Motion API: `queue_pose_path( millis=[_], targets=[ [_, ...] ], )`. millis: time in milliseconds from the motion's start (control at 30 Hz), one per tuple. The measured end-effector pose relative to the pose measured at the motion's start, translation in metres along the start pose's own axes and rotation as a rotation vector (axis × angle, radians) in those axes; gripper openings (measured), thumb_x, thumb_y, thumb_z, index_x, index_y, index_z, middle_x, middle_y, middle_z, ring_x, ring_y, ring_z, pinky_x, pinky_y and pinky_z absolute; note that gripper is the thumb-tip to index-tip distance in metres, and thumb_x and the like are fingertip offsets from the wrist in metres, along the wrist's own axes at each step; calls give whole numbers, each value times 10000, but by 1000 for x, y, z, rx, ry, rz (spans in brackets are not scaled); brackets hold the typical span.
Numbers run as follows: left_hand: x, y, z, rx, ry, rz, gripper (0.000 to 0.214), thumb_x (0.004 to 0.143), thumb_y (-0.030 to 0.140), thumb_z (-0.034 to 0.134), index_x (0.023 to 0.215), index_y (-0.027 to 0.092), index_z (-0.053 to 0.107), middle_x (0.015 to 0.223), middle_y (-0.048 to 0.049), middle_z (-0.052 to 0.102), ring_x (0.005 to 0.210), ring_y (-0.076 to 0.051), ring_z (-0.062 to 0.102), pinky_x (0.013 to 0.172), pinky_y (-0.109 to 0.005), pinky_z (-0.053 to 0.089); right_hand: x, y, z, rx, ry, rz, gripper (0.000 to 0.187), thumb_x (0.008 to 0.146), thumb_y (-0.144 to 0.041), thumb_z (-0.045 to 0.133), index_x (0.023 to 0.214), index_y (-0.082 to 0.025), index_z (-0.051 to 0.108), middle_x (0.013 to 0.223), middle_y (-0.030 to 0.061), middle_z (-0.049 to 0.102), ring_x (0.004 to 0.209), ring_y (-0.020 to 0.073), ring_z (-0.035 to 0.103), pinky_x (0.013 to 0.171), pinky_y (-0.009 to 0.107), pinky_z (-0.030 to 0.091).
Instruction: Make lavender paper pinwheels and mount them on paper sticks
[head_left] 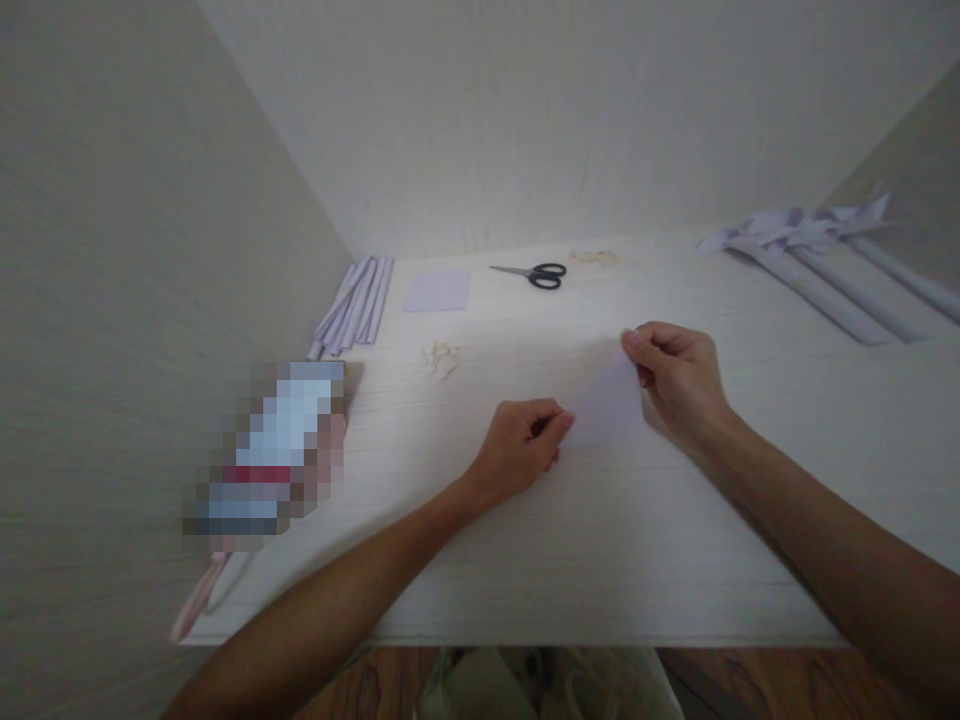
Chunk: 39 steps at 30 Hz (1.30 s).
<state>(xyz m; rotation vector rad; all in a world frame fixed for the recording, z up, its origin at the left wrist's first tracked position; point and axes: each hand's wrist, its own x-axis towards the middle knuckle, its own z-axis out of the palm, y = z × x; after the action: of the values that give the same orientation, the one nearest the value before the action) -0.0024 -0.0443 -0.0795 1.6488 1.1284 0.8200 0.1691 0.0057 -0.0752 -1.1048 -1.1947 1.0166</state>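
White table (525, 570); over its middle, right hand (679, 375) and left hand (523, 442), both pinched narrow, hold a pale lilac sheet (611, 405) by far end and left corner. Step looks like positioning it; next move probably calls for light, even grip.

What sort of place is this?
Perhaps an indoor craft corner: a white table against pale walls, scissors and slim paper rolls lying on it, and a lilac sheet held between the left hand and right hand.

Pale lilac paper (613, 405) spans left hand (523, 443) to right hand (681, 378).
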Motion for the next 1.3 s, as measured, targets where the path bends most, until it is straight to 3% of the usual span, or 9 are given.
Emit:
queue_pose_path(
  millis=[367, 433, 567, 800, 1033, 1300],
  targets=[
    [-2, 0, -1, -173, 36, -38, 265, 739, 287, 452, 521, 140, 478, 374, 49, 427, 330, -35, 373, 373, -156, 297, 11, -8, -8, 139, 259, 80, 328, 621, -243, 622, 393, -184, 394, 360, -69, 285, 319, 42, 236, 309, 205, 134],
    [-1, -1, -3, -258, 85, -51, 270, 735, 307, 460, 521, 142, 473, 377, 46, 431, 332, -42, 380, 373, -166, 305, 8, -7, -7, 150, 235, 86, 327, 618, -240, 626, 394, -183, 395, 360, -68, 289, 321, 43, 238, 312, 204, 136],
    [3, -2, -7, -306, 185, -38, 287, 707, 368, 499, 533, 140, 474, 413, 42, 438, 375, -47, 387, 405, -180, 316, -3, -3, 4, 155, 66, 90, 278, 616, -241, 639, 427, -175, 448, 378, -65, 314, 349, 46, 270, 339, 204, 169],
    [5, -5, -6, -84, 56, -50, 279, 690, 377, 513, 581, 122, 544, 507, 22, 457, 467, -59, 382, 429, -186, 284, -16, 7, 19, 148, -43, 62, 276, 651, -280, 623, 462, -164, 457, 406, -67, 352, 375, 38, 281, 359, 196, 184],
    [4, -4, -7, -67, 63, -30, 274, 706, 358, 493, 555, 130, 507, 496, 36, 407, 463, -54, 341, 433, -187, 268, -28, 2, 24, 3, -231, 253, 240, 561, -305, 676, 493, -153, 504, 456, -50, 445, 393, 58, 371, 363, 203, 265],
    [6, -1, -6, -84, 28, -79, 255, 686, 339, 511, 534, 136, 486, 460, 44, 398, 413, -46, 343, 381, -174, 273, -11, -1, 16, 173, -34, 168, 217, 506, -193, 684, 433, -168, 482, 407, -65, 382, 378, 41, 315, 364, 198, 201]
  ],
)
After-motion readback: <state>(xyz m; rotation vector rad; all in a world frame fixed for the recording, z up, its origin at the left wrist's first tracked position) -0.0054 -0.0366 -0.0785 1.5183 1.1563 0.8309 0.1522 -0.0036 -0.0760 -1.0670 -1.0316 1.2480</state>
